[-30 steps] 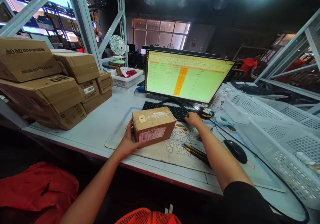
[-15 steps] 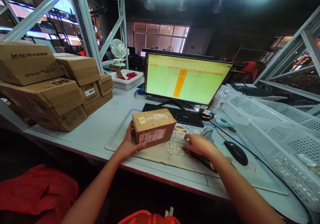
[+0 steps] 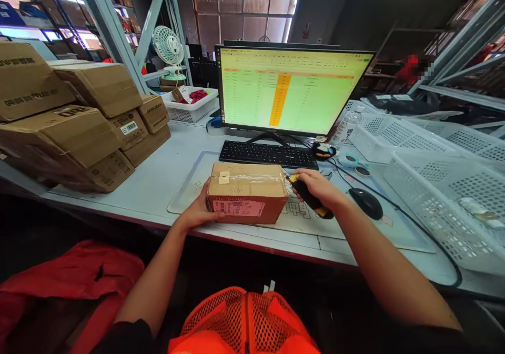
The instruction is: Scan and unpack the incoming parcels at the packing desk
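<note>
Head view: a taped cardboard box is seen on the mat at the near edge of the surface, in front of the keyboard. Its long axis runs left to right, its label faces the person. The left hand is pressed against its left end, fingers wrapped on it. A black-and-yellow cutter is gripped in the right hand, tip at the box's top right edge. The tape appears uncut; opening seems only begun.

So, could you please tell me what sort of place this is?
Most likely a warehouse packing or shipping station: stacked cardboard boxes sit on the worktable, a monitor shows a spreadsheet, and metal shelving stands behind.
</note>
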The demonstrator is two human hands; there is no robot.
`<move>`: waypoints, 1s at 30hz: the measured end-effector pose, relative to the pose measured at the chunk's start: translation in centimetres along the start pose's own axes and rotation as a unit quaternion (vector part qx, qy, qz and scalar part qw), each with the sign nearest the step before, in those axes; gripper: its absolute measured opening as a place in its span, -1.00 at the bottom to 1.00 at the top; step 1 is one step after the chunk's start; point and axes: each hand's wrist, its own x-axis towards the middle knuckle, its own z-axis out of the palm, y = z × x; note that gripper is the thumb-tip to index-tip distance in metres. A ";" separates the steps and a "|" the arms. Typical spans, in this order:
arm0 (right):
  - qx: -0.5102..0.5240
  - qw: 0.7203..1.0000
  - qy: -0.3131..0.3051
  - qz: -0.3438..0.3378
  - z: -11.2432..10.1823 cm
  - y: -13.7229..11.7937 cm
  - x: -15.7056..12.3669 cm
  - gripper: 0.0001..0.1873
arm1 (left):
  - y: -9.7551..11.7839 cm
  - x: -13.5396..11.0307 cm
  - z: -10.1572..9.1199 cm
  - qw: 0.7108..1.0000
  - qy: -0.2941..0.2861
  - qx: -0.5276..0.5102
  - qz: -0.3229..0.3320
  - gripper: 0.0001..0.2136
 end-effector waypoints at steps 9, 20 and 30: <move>-0.128 0.983 -0.056 -0.122 -0.3 -1.4 -0.7 -0.65 | -0.5 0.1 -0.1 1.000 0.006 0.003 0.003 0.22; -0.379 0.876 0.144 -0.259 2.7 0.1 -3.0 -0.49 | -0.8 0.2 0.0 1.000 0.005 0.003 0.009 0.21; -0.433 0.827 0.207 -0.292 3.9 2.3 -6.4 -0.44 | -1.5 -0.1 0.2 0.993 0.028 0.096 0.056 0.13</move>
